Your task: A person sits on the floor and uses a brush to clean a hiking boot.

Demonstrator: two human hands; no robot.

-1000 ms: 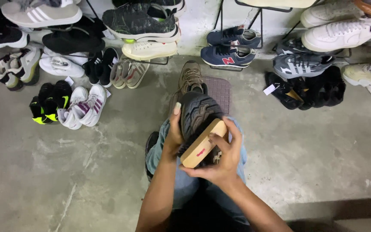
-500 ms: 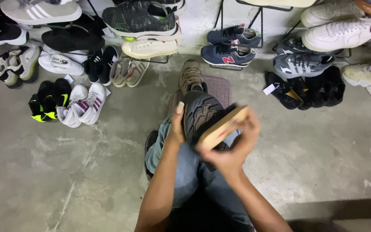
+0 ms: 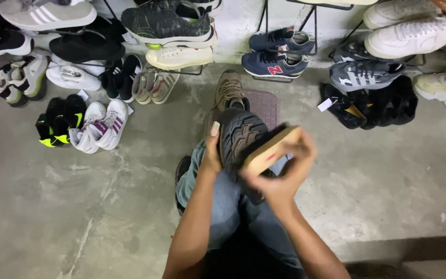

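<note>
My left hand grips a dark shoe by its side, sole turned up toward me, over my lap in jeans. My right hand holds a wooden-backed brush laid across the shoe's black treaded sole. The brush's bristles face down against the sole. A tan lace-up shoe stands on the floor just beyond the held shoe, beside a small dark mat.
Many pairs of shoes line the concrete floor ahead: white and pink sneakers, black and neon shoes at left, navy sneakers on a metal rack, black shoes and grey sneakers at right.
My right hand has slid the brush up and to the right across the sole, and the brush has tilted so its wooden back faces up. The left hand keeps its hold.
</note>
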